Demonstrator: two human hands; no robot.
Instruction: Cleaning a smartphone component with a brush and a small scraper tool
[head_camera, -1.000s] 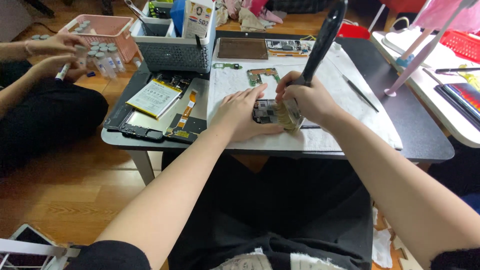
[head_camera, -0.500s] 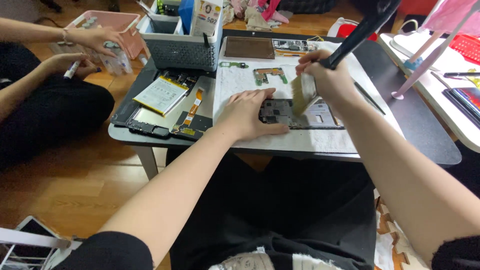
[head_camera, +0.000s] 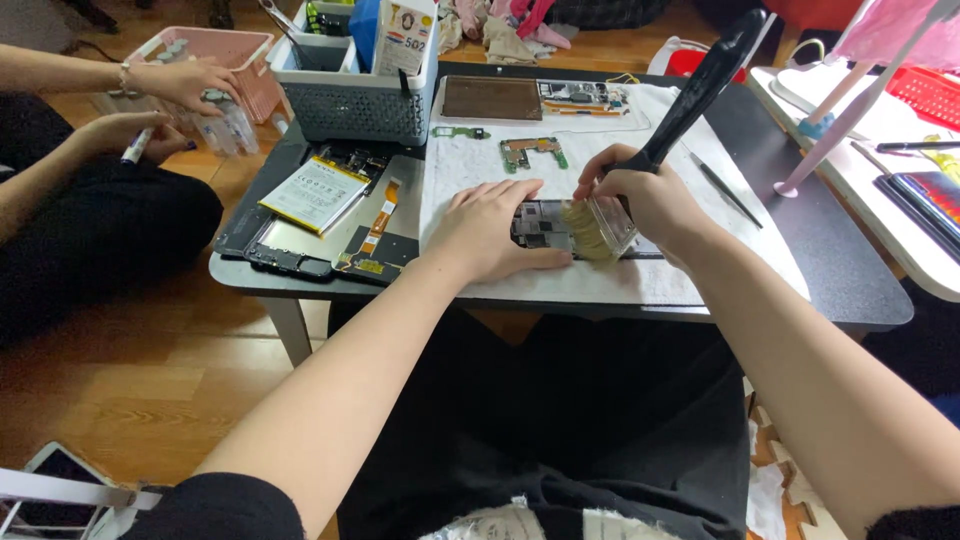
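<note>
Black-handled brush with pale tan bristles and a clear ferrule (head_camera: 640, 170), gripped low on the handle by the right hand (head_camera: 655, 200), fingers wrapped snugly around the neck just above the bristles. Bristle tips pressed onto the opened dark phone frame with exposed inner parts (head_camera: 545, 228), lying flat on the white work mat (head_camera: 640, 285) near the front edge of the dark low table (head_camera: 850, 290). Left hand (head_camera: 490, 235) laid palm-down, fingers spread fairly wide, pinning the frame's left end against the mat. Best done, probably, with light short strokes, sweeping outward and away from the body, bristles kept at a shallow tilt so dust leaves the cavity instead of packing into corners. Steady downward hold from the left hand worth keeping, fingertips clear of the brush path. Care needed near the small green circuit board (head_camera: 533, 153) resting farther back on the mat, well apart from the frame, so that debris is not flicked onto it. Thin dark tweezers (head_camera: 725, 190) lying just right of the right hand, within reach for stubborn bits. Another person's hands (head_camera: 170, 85) busy at a pink basket (head_camera: 255, 60) off to the left, well apart.
</note>
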